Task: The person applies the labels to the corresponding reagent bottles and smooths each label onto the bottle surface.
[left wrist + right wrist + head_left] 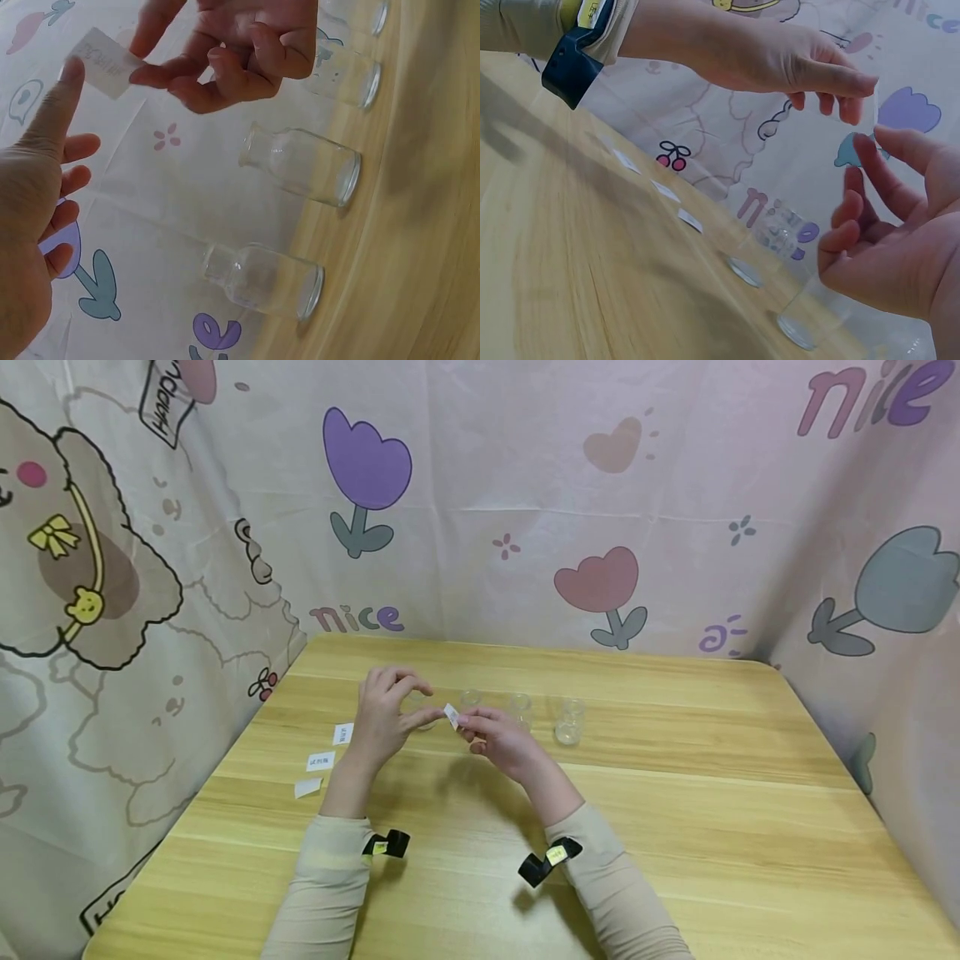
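Pinching a small white label (107,64) between thumb and forefinger, the right hand (504,745) has its other fingers loosely bent; that label, faintly printed, is held up off the table (690,793), on the near side of the row of clear glass bottles (311,166), and from the head it lines up between the row's two leftmost ones. The left hand (384,717) is near the row's left end, its thumb straight and touching the label's edge, its other fingers relaxed, spaced away from the thumb and gripping nothing. Four bottles make up the row, standing upright. Left of the row and nearer the person lie three white paper slips (320,762), two showing print. Behind the row hangs a patterned cloth (480,468) with tulips and hearts. Nearer the person than the row, beige sleeves (330,868) cover both forearms, each with a black wrist device (390,843).
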{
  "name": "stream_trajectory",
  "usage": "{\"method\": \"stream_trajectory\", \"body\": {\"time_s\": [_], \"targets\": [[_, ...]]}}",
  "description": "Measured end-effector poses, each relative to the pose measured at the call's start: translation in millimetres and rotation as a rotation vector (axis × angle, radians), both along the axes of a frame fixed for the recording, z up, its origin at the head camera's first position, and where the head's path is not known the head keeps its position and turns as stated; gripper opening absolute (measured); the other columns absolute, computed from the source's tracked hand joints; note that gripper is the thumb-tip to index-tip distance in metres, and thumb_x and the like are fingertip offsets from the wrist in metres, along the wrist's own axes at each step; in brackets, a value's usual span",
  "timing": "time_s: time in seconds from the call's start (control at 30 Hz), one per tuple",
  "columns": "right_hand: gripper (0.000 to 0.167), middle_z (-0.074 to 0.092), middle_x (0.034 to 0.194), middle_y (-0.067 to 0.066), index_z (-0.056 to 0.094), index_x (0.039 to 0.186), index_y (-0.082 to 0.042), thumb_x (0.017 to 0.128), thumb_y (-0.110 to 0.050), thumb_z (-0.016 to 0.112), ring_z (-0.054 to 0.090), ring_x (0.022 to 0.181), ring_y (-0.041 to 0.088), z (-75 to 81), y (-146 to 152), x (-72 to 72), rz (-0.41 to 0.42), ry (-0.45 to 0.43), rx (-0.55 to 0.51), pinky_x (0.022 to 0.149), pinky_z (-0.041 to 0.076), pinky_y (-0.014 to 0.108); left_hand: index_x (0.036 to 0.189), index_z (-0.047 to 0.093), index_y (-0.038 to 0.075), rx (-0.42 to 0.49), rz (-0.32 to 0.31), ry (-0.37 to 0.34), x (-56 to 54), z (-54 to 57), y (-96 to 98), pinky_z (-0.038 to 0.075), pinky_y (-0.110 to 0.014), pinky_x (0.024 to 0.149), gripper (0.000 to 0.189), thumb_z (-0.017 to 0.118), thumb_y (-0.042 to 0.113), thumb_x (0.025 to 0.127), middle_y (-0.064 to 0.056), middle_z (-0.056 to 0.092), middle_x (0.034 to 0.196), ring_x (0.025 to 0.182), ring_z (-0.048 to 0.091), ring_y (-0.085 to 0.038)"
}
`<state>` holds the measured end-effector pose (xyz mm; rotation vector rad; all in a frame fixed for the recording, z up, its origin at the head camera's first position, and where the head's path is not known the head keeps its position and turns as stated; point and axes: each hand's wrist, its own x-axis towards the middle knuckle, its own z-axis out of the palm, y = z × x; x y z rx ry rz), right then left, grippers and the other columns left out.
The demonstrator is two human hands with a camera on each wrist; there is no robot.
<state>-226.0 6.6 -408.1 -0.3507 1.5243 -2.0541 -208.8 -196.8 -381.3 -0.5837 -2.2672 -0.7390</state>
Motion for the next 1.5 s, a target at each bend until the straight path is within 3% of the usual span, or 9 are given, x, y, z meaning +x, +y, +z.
{"method": "stream_trajectory", "body": {"time_s": [0.17,0.5,0.6,0.77,0.87,0.93,1.07,1.3,1.5], "targets": [[0.022,0.051,0.076,-0.008,0.062,0.079,-0.020,0.096,-0.007,0.056,0.045,0.073,0.008,-0.8,-1.5,-2.5,-0.126,-0.003,0.007,0.065,0.034,0.023,0.088,0.068,0.010,-0.023,0.009,-0.017,0.2,0.1,-4.5,0.034,-0.048,0.089,0.035,0.086,0.031,0.065,-0.009,0.062,0.103,0.103,0.050,-0.032],[0.022,0.050,0.075,-0.008,0.060,0.077,-0.020,0.094,-0.006,0.059,0.045,0.070,0.006,3.2,1.7,-2.6,-0.245,-0.001,-0.015,0.060,0.035,0.019,0.092,0.074,0.012,0.028,-0.023,-0.032,5.1,-0.9,-7.7,0.030,-0.046,0.089,0.022,0.083,0.022,0.074,-0.009,0.064,0.102,0.102,0.049,-0.030],[0.020,0.051,0.076,-0.008,0.062,0.078,-0.020,0.093,-0.007,0.061,0.045,0.071,0.006,3.7,1.2,-2.4,-0.269,0.017,-0.005,0.060,0.036,0.019,0.093,0.075,0.012,0.079,-0.023,-0.129,7.9,-0.3,-4.1,0.028,-0.048,0.093,0.020,0.082,0.023,0.077,-0.009,0.063,0.105,0.103,0.047,-0.029],[0.016,0.056,0.080,-0.010,0.066,0.081,-0.020,0.092,-0.009,0.064,0.044,0.071,0.006,2.6,-1.2,-0.6,-0.289,0.083,0.022,0.060,0.035,0.019,0.092,0.074,0.012,0.174,-0.013,-0.358,13.6,2.4,3.6,0.025,-0.052,0.099,0.021,0.081,0.026,0.079,-0.009,0.062,0.112,0.111,0.044,-0.029],[0.009,0.058,0.082,-0.010,0.069,0.086,-0.016,0.091,-0.010,0.065,0.044,0.071,0.006,1.1,-3.0,1.2,-0.294,0.141,0.039,0.061,0.035,0.020,0.090,0.072,0.010,0.230,-0.002,-0.424,16.5,4.1,6.9,0.027,-0.047,0.096,0.019,0.080,0.024,0.080,-0.009,0.062,0.115,0.111,0.044,-0.028],[0.005,0.059,0.082,-0.009,0.071,0.092,-0.010,0.091,-0.011,0.066,0.044,0.070,0.007,0.2,-4.2,2.6,-0.306,0.185,0.061,0.062,0.036,0.021,0.089,0.072,0.009,0.255,0.008,-0.429,18.0,4.8,8.3,0.030,-0.042,0.092,0.017,0.079,0.022,0.081,-0.010,0.062,0.114,0.109,0.046,-0.028],[0.021,0.062,0.085,-0.008,0.070,0.105,0.001,0.090,-0.013,0.069,0.048,0.073,0.007,-1.2,-6.3,6.2,-0.341,0.301,0.152,0.065,0.040,0.022,0.089,0.071,0.007,0.267,0.030,-0.393,21.4,5.5,8.6,0.031,-0.040,0.089,0.016,0.078,0.020,0.082,-0.013,0.063,0.112,0.107,0.047,-0.029],[0.026,0.064,0.098,0.011,0.072,0.109,-0.004,0.089,-0.021,0.070,0.047,0.072,0.014,-4.1,-11.2,12.3,-0.384,0.682,0.448,0.057,0.037,0.019,0.084,0.071,0.008,0.191,0.048,-0.291,26.1,-1.1,2.2,0.029,-0.054,0.094,0.014,0.079,0.018,0.080,-0.013,0.064,0.108,0.107,0.049,-0.033],[0.029,0.064,0.098,0.014,0.070,0.112,-0.004,0.089,-0.022,0.070,0.055,0.082,0.025,-7.5,-19.5,15.4,-0.449,0.895,0.572,0.069,0.048,0.028,0.084,0.071,0.009,0.103,0.076,-0.232,29.8,-8.1,-6.8,0.030,-0.051,0.088,0.013,0.080,0.018,0.079,-0.010,0.064,0.101,0.099,0.050,-0.031]]}}
